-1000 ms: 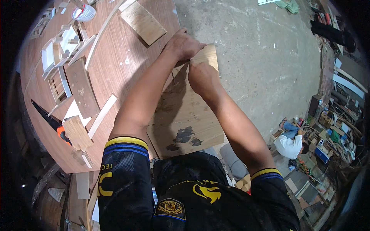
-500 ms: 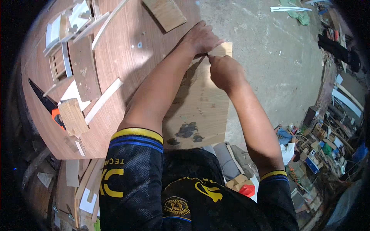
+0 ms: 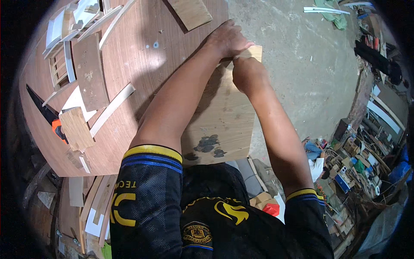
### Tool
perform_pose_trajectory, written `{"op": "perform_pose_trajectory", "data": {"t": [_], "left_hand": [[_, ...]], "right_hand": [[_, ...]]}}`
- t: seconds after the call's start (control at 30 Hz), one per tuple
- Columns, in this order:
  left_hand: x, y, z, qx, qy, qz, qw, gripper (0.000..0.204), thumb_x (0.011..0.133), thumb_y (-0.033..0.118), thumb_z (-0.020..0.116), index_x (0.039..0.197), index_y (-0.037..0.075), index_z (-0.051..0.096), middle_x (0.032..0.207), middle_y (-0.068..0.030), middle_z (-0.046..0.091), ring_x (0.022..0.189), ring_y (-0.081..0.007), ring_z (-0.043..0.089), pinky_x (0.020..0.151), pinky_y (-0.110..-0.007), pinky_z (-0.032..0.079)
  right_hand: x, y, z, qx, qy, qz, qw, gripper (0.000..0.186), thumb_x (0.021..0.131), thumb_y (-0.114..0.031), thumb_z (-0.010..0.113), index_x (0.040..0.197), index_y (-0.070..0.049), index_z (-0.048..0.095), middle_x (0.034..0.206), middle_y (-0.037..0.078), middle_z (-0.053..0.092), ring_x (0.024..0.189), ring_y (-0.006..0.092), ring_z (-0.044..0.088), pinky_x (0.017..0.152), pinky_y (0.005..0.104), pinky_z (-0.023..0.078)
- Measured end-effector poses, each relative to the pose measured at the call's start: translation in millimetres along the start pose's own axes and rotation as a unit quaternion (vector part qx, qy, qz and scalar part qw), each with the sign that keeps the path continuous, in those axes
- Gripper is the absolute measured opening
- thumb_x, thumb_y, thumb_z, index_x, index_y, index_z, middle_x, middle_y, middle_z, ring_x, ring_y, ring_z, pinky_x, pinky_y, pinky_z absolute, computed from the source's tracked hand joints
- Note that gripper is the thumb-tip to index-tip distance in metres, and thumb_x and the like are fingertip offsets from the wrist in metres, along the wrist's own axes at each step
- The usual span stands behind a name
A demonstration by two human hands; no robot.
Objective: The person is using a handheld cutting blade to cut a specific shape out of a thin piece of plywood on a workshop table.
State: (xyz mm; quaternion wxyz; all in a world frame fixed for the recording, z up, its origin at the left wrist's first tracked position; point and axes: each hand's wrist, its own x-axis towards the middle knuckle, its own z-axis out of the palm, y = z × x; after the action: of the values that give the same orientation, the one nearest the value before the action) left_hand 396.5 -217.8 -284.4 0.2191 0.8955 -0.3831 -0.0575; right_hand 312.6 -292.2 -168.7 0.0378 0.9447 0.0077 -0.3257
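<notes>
A flat, light-brown wooden board point(image 3: 228, 125) with dark stains near its close end lies in front of me, along the right edge of the table. At its far end my left hand point(image 3: 227, 41) is closed over the board's edge, fingers curled and thumb stretched to the right. Close beside that thumb, my right hand point(image 3: 249, 75) makes a fist over the board. What the fist holds is hidden by the fingers. Both hands nearly touch.
On the left of the brown tabletop point(image 3: 155, 69) lie a handsaw point(image 3: 41, 103) with an orange-black handle, a small wood block point(image 3: 76, 128) and several strips. Another board point(image 3: 189, 13) lies at the far side. Concrete floor point(image 3: 310, 73) extends right, toward piled clutter point(image 3: 351, 168).
My right hand has moved slightly up and left, closer to my left hand. A thin dark tip seen by the right fist earlier is now hidden. The view has shifted a little.
</notes>
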Motion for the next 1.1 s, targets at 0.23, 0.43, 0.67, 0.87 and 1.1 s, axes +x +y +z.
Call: {"op": "perform_pose_trajectory", "data": {"t": [0.23, 0.43, 0.67, 0.87, 1.1], "left_hand": [[-5, 9, 0, 0.013, -0.032, -0.013, 0.999, 0.059, 0.103, 0.047, 0.040, 0.074, 0.008, 0.075, 0.084, -0.0138, 0.071, 0.099, -0.0268, 0.062, 0.098, -0.041, 0.038], [4, 6, -7, 0.006, 0.020, 0.018, 1.000, 0.057, 0.102, 0.045, 0.043, 0.073, 0.008, 0.075, 0.080, -0.0137, 0.069, 0.090, -0.0281, 0.063, 0.096, -0.040, 0.040], [-5, 1, -4, 0.002, 0.026, 0.005, 1.000, 0.054, 0.102, 0.043, 0.044, 0.075, 0.008, 0.075, 0.083, -0.0145, 0.069, 0.096, -0.0287, 0.062, 0.098, -0.041, 0.040], [-1, 14, -8, 0.008, -0.014, 0.017, 1.000, 0.053, 0.102, 0.042, 0.043, 0.078, 0.008, 0.075, 0.090, -0.0123, 0.070, 0.097, -0.0289, 0.063, 0.097, -0.042, 0.040], [-7, 1, -3, 0.008, 0.023, 0.007, 1.000, 0.049, 0.103, 0.039, 0.042, 0.082, 0.009, 0.075, 0.091, -0.0124, 0.070, 0.097, -0.0297, 0.063, 0.096, -0.043, 0.041]], "right_hand": [[-35, 12, -17, 0.008, -0.021, -0.028, 0.999, 0.028, 0.083, -0.002, 0.055, 0.108, -0.009, 0.068, 0.090, 0.019, 0.071, 0.085, 0.0372, 0.070, 0.074, 0.0484, 0.056], [-6, 11, 11, 0.009, 0.036, -0.007, 0.999, 0.028, 0.083, -0.003, 0.057, 0.108, -0.008, 0.067, 0.085, 0.019, 0.071, 0.082, 0.0386, 0.070, 0.072, 0.0480, 0.056], [-37, 14, -15, 0.033, 0.020, -0.062, 0.997, 0.023, 0.082, -0.003, 0.057, 0.102, -0.007, 0.069, 0.087, 0.022, 0.070, 0.081, 0.0389, 0.070, 0.072, 0.0469, 0.057], [-12, 7, 17, 0.063, 0.028, 0.032, 0.997, 0.023, 0.082, -0.003, 0.055, 0.100, -0.008, 0.069, 0.087, 0.022, 0.070, 0.083, 0.0386, 0.070, 0.074, 0.0473, 0.056], [-27, 18, -17, 0.025, -0.012, -0.098, 0.995, 0.024, 0.079, -0.002, 0.055, 0.097, -0.008, 0.069, 0.090, 0.021, 0.071, 0.080, 0.0381, 0.069, 0.072, 0.0457, 0.056]]}}
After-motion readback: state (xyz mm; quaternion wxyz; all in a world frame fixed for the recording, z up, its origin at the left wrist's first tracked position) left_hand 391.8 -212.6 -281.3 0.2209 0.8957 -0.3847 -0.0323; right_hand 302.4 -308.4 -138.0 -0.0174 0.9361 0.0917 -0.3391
